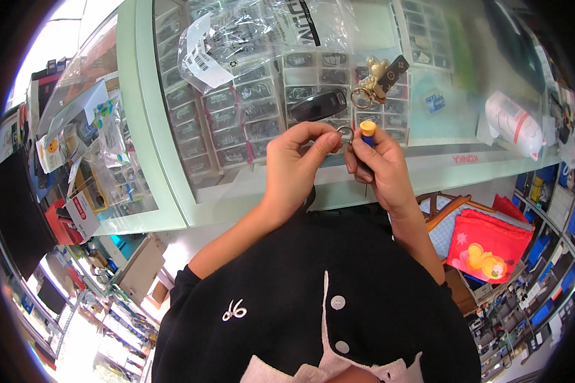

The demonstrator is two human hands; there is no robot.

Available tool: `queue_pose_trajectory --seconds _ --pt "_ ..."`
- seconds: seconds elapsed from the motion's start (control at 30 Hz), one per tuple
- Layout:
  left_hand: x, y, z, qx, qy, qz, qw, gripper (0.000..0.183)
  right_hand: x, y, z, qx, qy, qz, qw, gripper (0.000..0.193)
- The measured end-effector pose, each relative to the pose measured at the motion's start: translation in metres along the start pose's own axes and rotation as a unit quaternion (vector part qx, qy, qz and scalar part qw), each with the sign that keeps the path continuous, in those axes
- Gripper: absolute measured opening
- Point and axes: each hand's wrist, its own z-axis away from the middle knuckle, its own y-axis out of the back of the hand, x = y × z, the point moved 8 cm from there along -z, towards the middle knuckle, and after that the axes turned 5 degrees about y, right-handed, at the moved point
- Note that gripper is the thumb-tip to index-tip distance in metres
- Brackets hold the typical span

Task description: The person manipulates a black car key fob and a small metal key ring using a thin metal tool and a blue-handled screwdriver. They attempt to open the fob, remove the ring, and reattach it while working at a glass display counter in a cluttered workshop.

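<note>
Between thumb and forefinger, my left hand (292, 169) pinches a small metal key ring (345, 133). My right hand (388, 167) is closed around a small screwdriver (367, 129) with a yellow-and-blue handle; its thin shaft points down below the fingers. The two hands are close together over the counter's front edge, and the ring lies beside the right fingertips. Just beyond them a black car key fob (318, 105) lies on the glass. To its right rests a gold bear-shaped keychain (375, 76) with a dark patterned strap and a ring.
A glass display counter (437, 131) holds rows of small packaged items under its top. Clear plastic bags (262, 35) lie at the back. A white plush-like object (513, 124) sits at the right. Below it, a red cloth (489, 246) hangs over a wooden chair (450, 217).
</note>
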Motion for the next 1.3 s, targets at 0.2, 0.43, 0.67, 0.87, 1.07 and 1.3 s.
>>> queue_pose_trajectory --seconds 0.2,0.43,0.67,0.87,1.07,1.3 --pt "0.002 0.007 -0.001 -0.011 -0.023 -0.098 0.995 0.010 -0.002 0.010 -0.003 0.032 0.005 0.068 0.997 0.014" --pt "0.020 0.024 -0.010 0.020 -0.040 -0.030 0.999 0.011 -0.061 0.041 -0.016 0.253 0.175 0.496 0.812 0.019" --pt "0.069 -0.001 -0.025 -0.065 -0.147 -0.055 0.986 0.005 -0.081 0.039 -0.013 0.222 0.239 0.296 0.898 0.009" --pt "0.113 -0.059 -0.026 -0.136 -0.294 -0.150 0.934 0.008 -0.129 0.030 0.024 0.194 0.331 0.166 0.909 0.010" --pt "0.129 -0.098 -0.011 -0.207 -0.254 -0.110 0.938 0.009 -0.151 0.027 0.044 0.145 0.381 0.109 0.907 0.013" --pt "0.137 -0.131 -0.006 -0.217 -0.259 -0.118 0.934 0.009 -0.184 0.040 0.062 0.100 0.419 0.270 0.861 0.009"
